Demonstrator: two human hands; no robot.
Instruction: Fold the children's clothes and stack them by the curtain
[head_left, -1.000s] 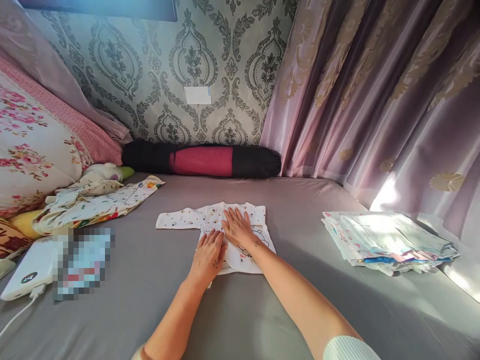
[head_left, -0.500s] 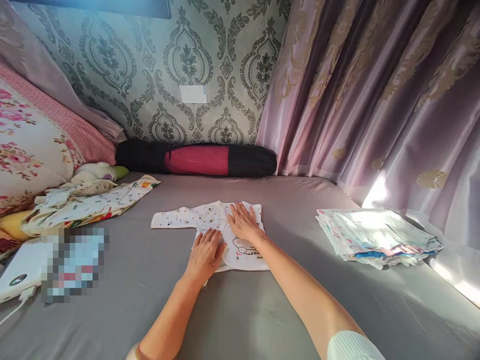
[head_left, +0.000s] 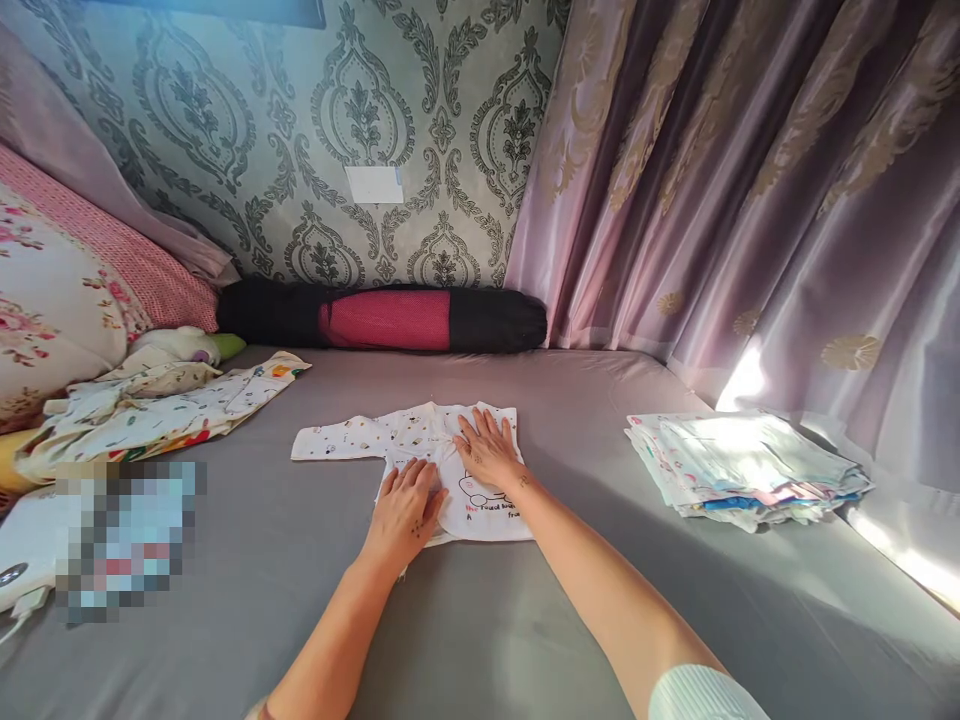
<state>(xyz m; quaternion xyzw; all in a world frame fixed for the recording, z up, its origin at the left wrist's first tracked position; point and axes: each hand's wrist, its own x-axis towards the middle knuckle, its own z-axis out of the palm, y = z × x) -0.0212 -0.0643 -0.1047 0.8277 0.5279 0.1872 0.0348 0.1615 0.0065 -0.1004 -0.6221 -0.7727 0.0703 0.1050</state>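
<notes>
A small white baby shirt [head_left: 480, 515] with a dotted print and a cartoon drawing lies on the grey bed sheet [head_left: 465, 640]. Its left sleeve [head_left: 337, 440] stretches out flat to the left, while the right sleeve is not seen spread out. My left hand [head_left: 405, 500] rests palm down on the shirt's lower left side, fingers extended. Higher up, on the right part of the chest, my right hand [head_left: 487, 445] lies flat with its fingers spread. Both hands cover part of the cloth and hold nothing.
To the right is a stack of folded clothes [head_left: 750, 465]. Loose printed clothes [head_left: 165, 405] lie on the left, near a white device with a cable [head_left: 34, 545] and a blurred item [head_left: 139, 540]. A black and red rolled bag [head_left: 382, 320] lies along the wall beside the curtain [head_left: 675, 180].
The view has shifted slightly, so everything sits a little further left. Both hands keep about the same places on the shirt, which still lies flat.
</notes>
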